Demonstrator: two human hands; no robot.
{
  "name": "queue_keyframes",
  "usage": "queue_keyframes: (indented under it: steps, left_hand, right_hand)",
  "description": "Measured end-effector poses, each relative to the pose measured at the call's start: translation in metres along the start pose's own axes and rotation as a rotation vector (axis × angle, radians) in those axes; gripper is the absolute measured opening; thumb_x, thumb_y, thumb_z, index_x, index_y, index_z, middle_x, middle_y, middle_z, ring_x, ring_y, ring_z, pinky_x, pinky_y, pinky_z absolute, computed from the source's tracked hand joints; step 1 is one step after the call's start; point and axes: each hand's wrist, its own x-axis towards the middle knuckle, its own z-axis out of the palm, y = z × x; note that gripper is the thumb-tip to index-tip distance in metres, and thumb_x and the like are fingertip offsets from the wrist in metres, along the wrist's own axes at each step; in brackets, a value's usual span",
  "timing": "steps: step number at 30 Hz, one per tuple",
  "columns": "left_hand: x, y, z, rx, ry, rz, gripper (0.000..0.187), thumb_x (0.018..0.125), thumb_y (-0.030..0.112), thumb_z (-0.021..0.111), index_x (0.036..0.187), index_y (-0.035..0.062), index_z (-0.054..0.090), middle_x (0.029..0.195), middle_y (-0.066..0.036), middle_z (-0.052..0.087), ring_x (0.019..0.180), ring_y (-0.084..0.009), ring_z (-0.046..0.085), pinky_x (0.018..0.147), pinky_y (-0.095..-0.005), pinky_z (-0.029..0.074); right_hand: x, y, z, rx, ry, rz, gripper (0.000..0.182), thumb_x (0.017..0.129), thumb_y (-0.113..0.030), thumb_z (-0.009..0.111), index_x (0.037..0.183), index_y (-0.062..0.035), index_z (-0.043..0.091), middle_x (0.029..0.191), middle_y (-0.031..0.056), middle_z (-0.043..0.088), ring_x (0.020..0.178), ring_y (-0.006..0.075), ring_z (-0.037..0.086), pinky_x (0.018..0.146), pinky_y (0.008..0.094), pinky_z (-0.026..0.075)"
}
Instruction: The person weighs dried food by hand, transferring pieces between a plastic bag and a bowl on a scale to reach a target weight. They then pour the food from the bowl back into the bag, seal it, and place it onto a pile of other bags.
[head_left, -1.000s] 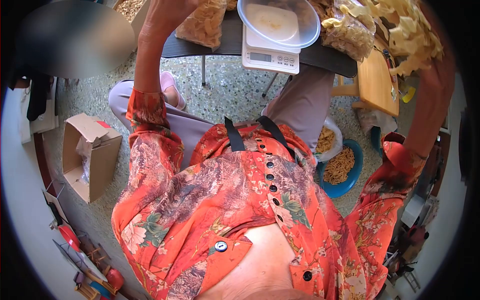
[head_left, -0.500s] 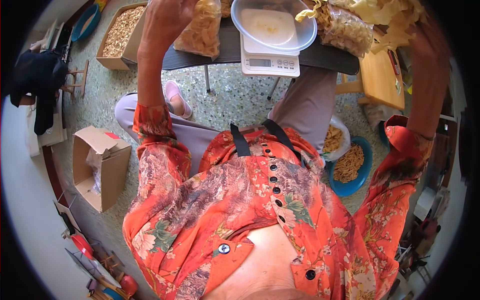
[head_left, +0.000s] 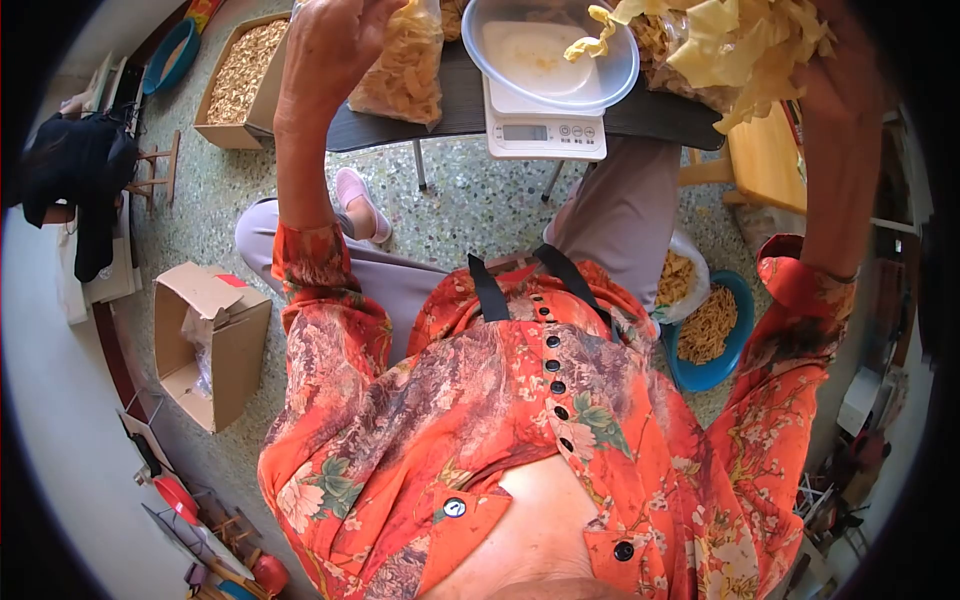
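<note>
My left hand (head_left: 335, 45) is at the upper left, fingers curled at the top edge of a clear plastic bag (head_left: 400, 75) filled with pale yellow dried pieces. Part of that hand is cut off by the frame. My right hand (head_left: 845, 75), at the upper right, is closed on a bunch of thin, wrinkled yellow dried sheets (head_left: 745, 50). One curled end hangs over a clear plastic bowl (head_left: 500, 75). The bowl rests on a white digital scale (head_left: 548, 148) and has a few crumbs in it.
The scale stands on a dark table (head_left: 375, 133). A wooden stool (head_left: 765, 165) is at the right. Blue basin (head_left: 747, 325) and white bag (head_left: 700, 270) hold dried strips on the floor. Cardboard boxes (head_left: 235, 370) (head_left: 225, 140) stand left. Another person (head_left: 75, 180) is at far left.
My right hand has brought the yellow sheets left and lower, with more of them over the bowl's side. My left hand stays by the bag. The whole view has shifted slightly.
</note>
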Motion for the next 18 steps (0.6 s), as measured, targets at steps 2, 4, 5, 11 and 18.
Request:
queue_keyframes:
  steps: [2,4,5,11,18]
  left_hand:
    - [0.000,0.002,-0.001,-0.006,-0.027,-0.067,0.013,0.087,-0.002,0.069,0.097,0.0015,0.061,0.086,-0.016,0.062,0.082,-0.0345,0.063,0.075,-0.0408,0.050]
    - [0.002,0.000,0.000,-0.015,0.012,0.017,0.013,0.087,-0.002,0.069,0.097,0.0015,0.062,0.086,-0.016,0.062,0.081,-0.0343,0.063,0.075,-0.0406,0.050]
    - [0.003,-0.002,0.000,-0.021,0.054,0.105,0.013,0.086,-0.003,0.069,0.096,0.0016,0.062,0.086,-0.016,0.062,0.081,-0.0340,0.063,0.075,-0.0404,0.050]
    - [0.003,0.009,-0.006,0.023,-0.015,-0.049,0.013,0.086,-0.002,0.070,0.096,0.0015,0.063,0.084,-0.016,0.062,0.080,-0.0343,0.063,0.074,-0.0400,0.051]
    - [0.003,0.007,-0.008,0.013,-0.030,0.001,0.013,0.085,-0.003,0.070,0.095,0.0014,0.062,0.081,-0.016,0.061,0.077,-0.0339,0.063,0.072,-0.0410,0.051]
  right_hand:
    - [-0.003,0.003,0.002,0.013,0.000,0.018,0.030,0.092,-0.005,0.065,0.121,0.0007,0.067,0.114,0.0137,0.071,0.104,0.0245,0.071,0.093,0.0353,0.058]
    - [-0.008,0.007,0.003,0.026,0.004,0.038,0.030,0.092,-0.004,0.064,0.121,0.0006,0.067,0.113,0.0136,0.071,0.103,0.0246,0.071,0.093,0.0352,0.058]
    - [-0.009,0.009,0.004,0.031,0.006,0.042,0.029,0.091,-0.004,0.064,0.120,0.0005,0.067,0.113,0.0135,0.071,0.103,0.0246,0.071,0.093,0.0352,0.058]
    - [-0.006,0.014,0.008,0.051,0.001,0.073,0.028,0.091,-0.002,0.062,0.118,-0.0001,0.068,0.110,0.0133,0.072,0.101,0.0249,0.072,0.091,0.0350,0.059]
    - [-0.010,0.021,0.012,0.063,-0.001,0.103,0.027,0.091,0.000,0.061,0.116,-0.0004,0.069,0.108,0.0130,0.072,0.099,0.0249,0.072,0.090,0.0348,0.059]
